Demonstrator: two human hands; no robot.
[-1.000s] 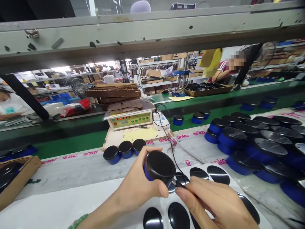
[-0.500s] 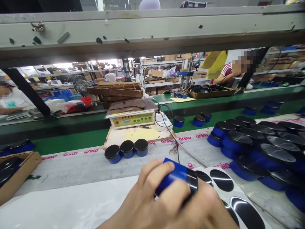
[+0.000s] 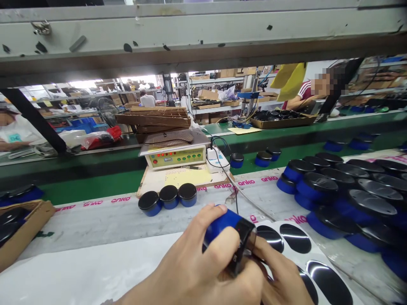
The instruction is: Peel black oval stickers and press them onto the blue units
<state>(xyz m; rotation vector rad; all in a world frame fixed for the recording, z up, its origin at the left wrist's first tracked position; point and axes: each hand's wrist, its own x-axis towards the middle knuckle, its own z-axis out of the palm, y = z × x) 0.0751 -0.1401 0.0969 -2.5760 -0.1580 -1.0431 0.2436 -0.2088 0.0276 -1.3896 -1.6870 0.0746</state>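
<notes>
A blue round container with a black end (image 3: 224, 224) is tilted on its side above the sheet. My left hand (image 3: 193, 258) wraps around its blue side, fingers over the top. Close against the black end is my right hand (image 3: 282, 271), its fingers bent around that edge; the fingertips are partly hidden behind the left hand and the container. A shiny, see-through strip shows along the black end's rim. Under and beside the right hand lies a white sheet of large black round stickers (image 3: 295, 238). Three blue containers with black tops (image 3: 168, 196) stand in a row beyond my hands.
Many blue containers with black tops (image 3: 318, 185) are stacked at the right. A cardboard box (image 3: 28, 237) with more stands at the left edge. A control unit (image 3: 178, 157) with cables sits ahead. Over the bench runs a metal beam (image 3: 203, 27). Co-workers sit across the green belt (image 3: 111, 180).
The container has turned so its black end faces more toward me, with small markings now showing. My right hand's fingers have come into view at that end. The view has shifted slightly.
</notes>
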